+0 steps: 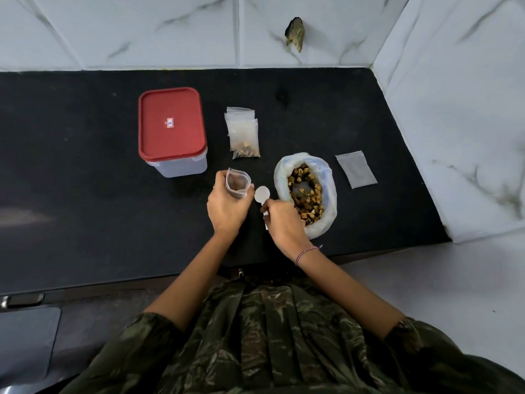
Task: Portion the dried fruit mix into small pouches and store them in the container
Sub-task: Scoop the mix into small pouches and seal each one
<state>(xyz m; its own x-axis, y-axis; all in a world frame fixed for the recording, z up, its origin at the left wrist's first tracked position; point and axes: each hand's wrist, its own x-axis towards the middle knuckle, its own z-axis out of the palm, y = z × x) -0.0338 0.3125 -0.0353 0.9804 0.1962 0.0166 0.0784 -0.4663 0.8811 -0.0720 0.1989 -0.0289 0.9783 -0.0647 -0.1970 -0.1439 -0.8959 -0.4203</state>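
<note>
My left hand (225,207) holds a small clear zip pouch (237,184) upright with its mouth held wide; a few pieces lie at its bottom. My right hand (281,220) grips a white plastic spoon (262,194), whose empty bowl sits just right of the pouch. A white plastic bag (326,177) rolled down around the dried fruit mix (305,191) lies to the right of both hands. Filled pouches (243,133) are stacked behind my left hand. The clear container with a red lid (172,123), closed, stands at the back left.
An empty flat pouch (355,169) lies right of the bag. The black countertop (85,166) meets marble walls at the back (170,29) and right (468,109). A dark object (295,34) juts from the back wall.
</note>
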